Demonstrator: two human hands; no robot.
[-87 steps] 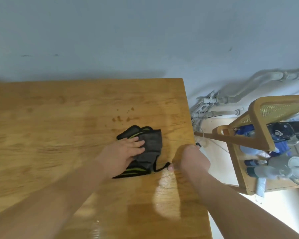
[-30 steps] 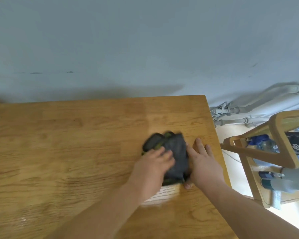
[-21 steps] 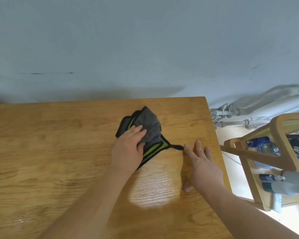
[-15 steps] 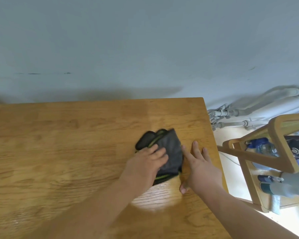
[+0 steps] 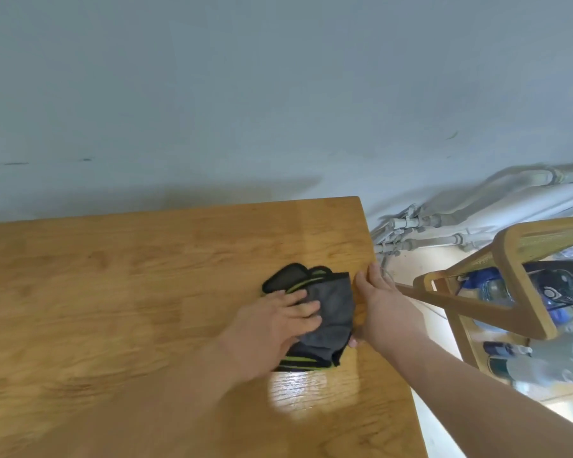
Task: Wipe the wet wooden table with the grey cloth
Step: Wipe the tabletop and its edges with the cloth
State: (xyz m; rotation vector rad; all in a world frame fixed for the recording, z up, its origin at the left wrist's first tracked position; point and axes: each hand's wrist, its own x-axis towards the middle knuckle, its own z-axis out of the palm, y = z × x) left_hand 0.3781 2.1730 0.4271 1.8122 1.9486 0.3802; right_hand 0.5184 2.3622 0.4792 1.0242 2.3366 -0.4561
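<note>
head cam | looks fwd+down | close over table (image 5: 113, 292) right end | wall behind

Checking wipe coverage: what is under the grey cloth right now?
The grey cloth lies flat on the wooden table, pressed by the left hand. Any water beneath is covered; a shiny patch shows just nearer.

the grey cloth (image 5: 333, 312), bunched and folded with black edging and lime-green stripes, lies flat near the right edge of the wooden table (image 5: 113, 309), whose honey-coloured top shows a glossy patch just below the cloth.
</note>
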